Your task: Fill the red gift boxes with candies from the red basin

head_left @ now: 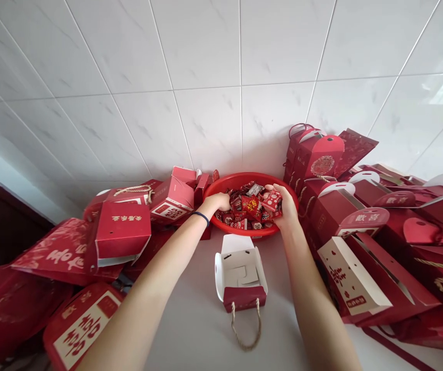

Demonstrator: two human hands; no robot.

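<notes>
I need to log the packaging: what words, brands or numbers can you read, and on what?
"歡喜": rounded box flap at right.
"囍": lower-left box.
"囍", probably: cream panel at right.
"安居乐业", probably, upside down: red box at left.
Too small or blurred: sweet wrappers and remaining print. No readable numbers.

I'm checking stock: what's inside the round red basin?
A heap of small wrapped packets, mostly red, fills much of the basin. The left hand is among them; the right hand holds a spotted packet. The basin's bottom and anything beneath the top layer are covered.
</notes>
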